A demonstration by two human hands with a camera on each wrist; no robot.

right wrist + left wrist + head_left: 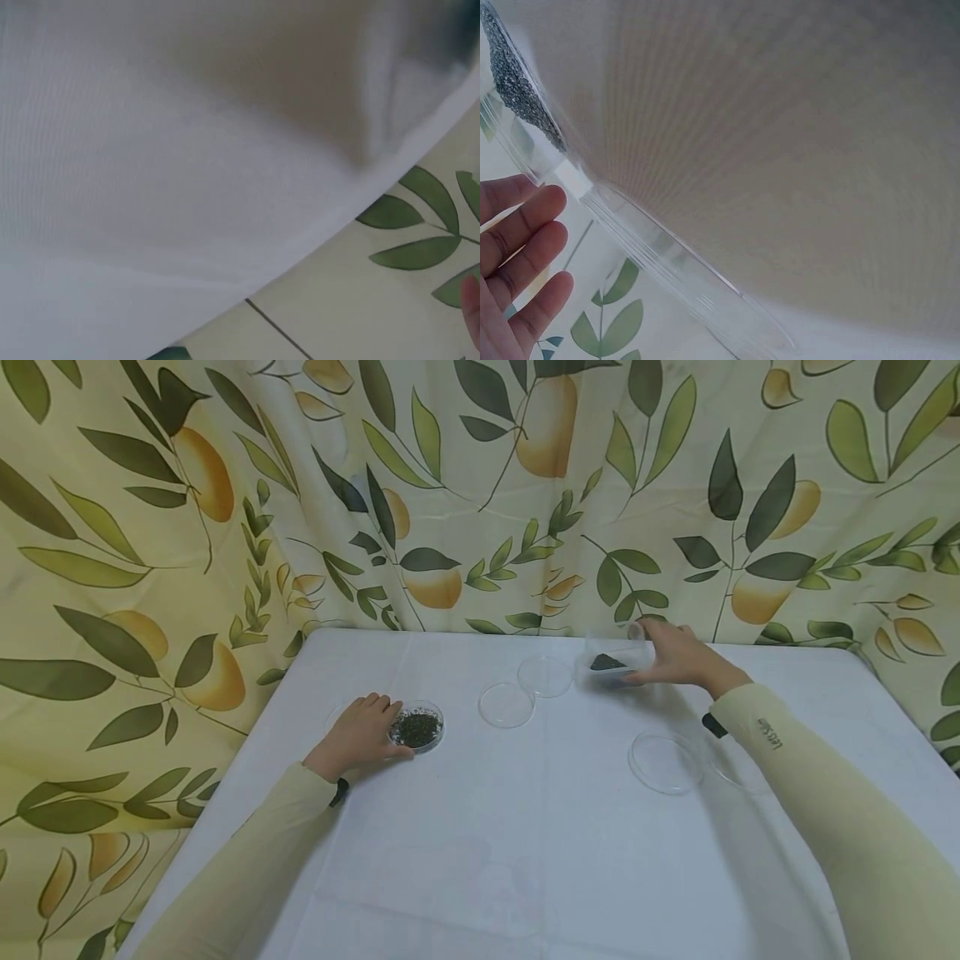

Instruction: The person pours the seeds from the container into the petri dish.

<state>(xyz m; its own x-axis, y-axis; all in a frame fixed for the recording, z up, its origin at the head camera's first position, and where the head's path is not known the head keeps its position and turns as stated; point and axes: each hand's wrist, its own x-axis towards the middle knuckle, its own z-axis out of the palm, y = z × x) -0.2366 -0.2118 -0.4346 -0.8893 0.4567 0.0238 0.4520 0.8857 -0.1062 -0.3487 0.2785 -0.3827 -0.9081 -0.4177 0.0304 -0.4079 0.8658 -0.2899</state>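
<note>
On the left part of the table, my left hand (360, 731) holds the edge of a round clear petri dish (417, 728) with dark granules in it. The left wrist view shows its fingers (525, 244) beside clear rims, with dark grey granules (521, 82) at upper left. At the far edge, my right hand (678, 653) grips a clear plastic box (611, 670) by its right side. Dark material (606, 662) lies in the box. In the right wrist view only a fingertip (471, 307) shows at the edge; the box cannot be made out clearly.
Two clear round dishes or lids, a nearer one (507, 705) and a farther one (546, 677), lie mid-table. Another clear round piece (666, 763) sits under the right forearm's left side, a further one (738, 772) partly behind the sleeve. A leaf-print curtain (480, 552) hangs behind the white table (480, 860).
</note>
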